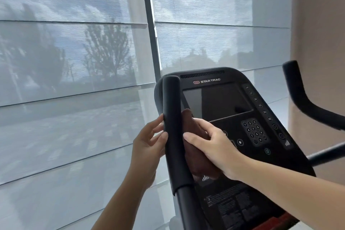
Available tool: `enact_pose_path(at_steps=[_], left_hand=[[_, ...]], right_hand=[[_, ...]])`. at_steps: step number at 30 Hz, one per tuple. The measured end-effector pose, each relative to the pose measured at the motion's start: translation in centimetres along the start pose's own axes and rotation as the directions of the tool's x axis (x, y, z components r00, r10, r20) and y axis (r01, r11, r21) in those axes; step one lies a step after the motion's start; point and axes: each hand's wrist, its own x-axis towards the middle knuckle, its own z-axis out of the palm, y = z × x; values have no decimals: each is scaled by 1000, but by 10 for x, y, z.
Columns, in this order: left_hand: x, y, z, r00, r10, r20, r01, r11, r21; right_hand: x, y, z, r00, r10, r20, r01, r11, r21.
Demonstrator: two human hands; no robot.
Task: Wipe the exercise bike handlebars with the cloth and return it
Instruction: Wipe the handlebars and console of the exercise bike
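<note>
The bike's left handlebar (pixel 172 127) is a black padded upright grip in the middle of the head view. A dark brown cloth (pixel 194 130) is pressed against its right side, held there by my right hand (pixel 211 147). My left hand (pixel 147 142) touches the grip's left side with loosely curled fingers and holds nothing else. The right handlebar (pixel 300 97) curves up at the far right, with neither hand on it.
The black console (pixel 233 110) with its dark screen and keypad stands right behind the cloth. A large window with a sheer blind (pixel 74 61) fills the left and back. A beige wall (pixel 321 33) rises at the right.
</note>
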Motion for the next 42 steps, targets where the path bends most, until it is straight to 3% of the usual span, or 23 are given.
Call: enact_pose_path(at_steps=[7, 14, 21, 25, 27, 38, 42], left_hand=[[-1, -1, 0, 1000, -19, -14, 19, 1000, 12], [-2, 0, 2, 1000, 3, -6, -3, 1000, -5], [0, -1, 1, 1000, -13, 3, 13, 1000, -23], [0, -1, 1, 1000, -15, -10, 15, 1000, 3], [-2, -1, 2, 1000, -13, -24, 13, 1000, 22], [-6, -1, 6, 998, -28, -64, 27, 999, -18], [-7, 2, 8, 996, -43, -75, 41, 999, -27]], right_hand=[[54, -42, 7, 936, -200, -289, 188, 980, -68], [43, -24, 11, 976, -126, -179, 106, 987, -119], [1, -7, -2, 1000, -24, 16, 25, 999, -43], [34, -36, 0, 969, -147, -200, 150, 989, -2], [52, -51, 9, 958, -177, -225, 181, 984, -2], [-9, -34, 13, 979, 193, -60, -197, 976, -89], [-30, -48, 11, 962, 264, 64, -234, 925, -300]])
